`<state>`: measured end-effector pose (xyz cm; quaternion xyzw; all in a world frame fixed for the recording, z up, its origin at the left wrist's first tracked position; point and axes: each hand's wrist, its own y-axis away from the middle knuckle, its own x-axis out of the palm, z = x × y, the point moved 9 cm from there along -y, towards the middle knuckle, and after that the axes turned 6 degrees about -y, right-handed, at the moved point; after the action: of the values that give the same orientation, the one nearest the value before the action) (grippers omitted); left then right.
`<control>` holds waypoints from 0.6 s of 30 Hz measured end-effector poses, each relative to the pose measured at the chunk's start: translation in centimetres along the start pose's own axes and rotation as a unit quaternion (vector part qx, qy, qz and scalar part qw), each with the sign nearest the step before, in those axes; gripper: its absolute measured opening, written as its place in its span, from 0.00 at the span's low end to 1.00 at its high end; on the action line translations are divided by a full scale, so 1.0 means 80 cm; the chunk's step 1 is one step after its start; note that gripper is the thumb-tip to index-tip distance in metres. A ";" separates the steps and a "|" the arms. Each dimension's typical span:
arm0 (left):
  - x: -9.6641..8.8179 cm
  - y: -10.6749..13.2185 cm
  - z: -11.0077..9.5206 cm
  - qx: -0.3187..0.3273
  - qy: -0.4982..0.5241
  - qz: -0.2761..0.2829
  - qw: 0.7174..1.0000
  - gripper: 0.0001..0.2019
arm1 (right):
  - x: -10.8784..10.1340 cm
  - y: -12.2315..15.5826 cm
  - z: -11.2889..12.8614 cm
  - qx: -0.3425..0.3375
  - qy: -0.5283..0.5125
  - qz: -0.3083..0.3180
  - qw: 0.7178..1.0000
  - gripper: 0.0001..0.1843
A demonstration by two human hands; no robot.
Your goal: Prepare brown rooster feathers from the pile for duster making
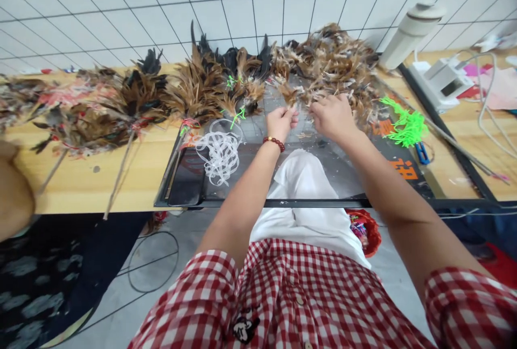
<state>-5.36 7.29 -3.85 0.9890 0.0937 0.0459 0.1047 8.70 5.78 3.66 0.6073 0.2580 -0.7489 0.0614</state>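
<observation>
My left hand (281, 123), a beaded bracelet at its wrist, is closed in a pinch over the dark glass-like tray. A small tuft of brown feathers (288, 93) rises from its fingertips. Just to the right, my right hand (334, 117) bends its fingers together at the front of a large heap of loose brown feathers (339, 63); whatever lies between those fingers is hidden. White plastic ribbon (220, 158) lies tangled left of my left hand. Bound bunches of brown and black feathers (196, 90) stand behind it, some with green ties (239, 116).
Bright green strings (406, 123) and a small blue tool (422, 153) lie on the right. A thin stick (456, 147) slants beside the tray's rim (464, 171). A white bottle (412, 34) and power strip (434, 85) stand behind. Feather bundles on sticks (120, 174) lie left, near another person's arm (15, 190).
</observation>
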 end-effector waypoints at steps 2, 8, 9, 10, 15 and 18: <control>0.007 -0.001 0.000 0.032 -0.037 0.019 0.999 0.11 | 0.012 0.003 0.006 0.004 -0.003 0.022 1.000 0.18; 0.024 -0.003 0.003 0.137 -0.200 0.080 0.967 0.15 | 0.021 0.001 0.008 0.018 -0.004 0.013 1.000 0.19; 0.026 -0.004 0.004 0.146 -0.216 0.085 0.962 0.16 | 0.022 0.002 0.008 0.016 -0.003 0.010 1.000 0.19; 0.026 -0.005 0.004 0.150 -0.226 0.088 0.959 0.17 | 0.023 0.002 0.008 0.013 -0.003 0.007 1.000 0.19; 0.020 -0.009 0.005 0.125 -0.228 0.067 0.963 0.17 | 0.023 -0.001 0.015 -0.019 0.008 0.014 1.000 0.18; 0.014 -0.008 0.005 0.077 -0.183 0.044 0.979 0.16 | 0.011 -0.019 0.000 -0.027 0.026 0.022 0.999 0.17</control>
<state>-4.37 8.04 -4.33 0.9890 0.0323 -0.1383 0.0418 7.83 7.28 3.33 0.6302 0.2665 -0.7241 0.0872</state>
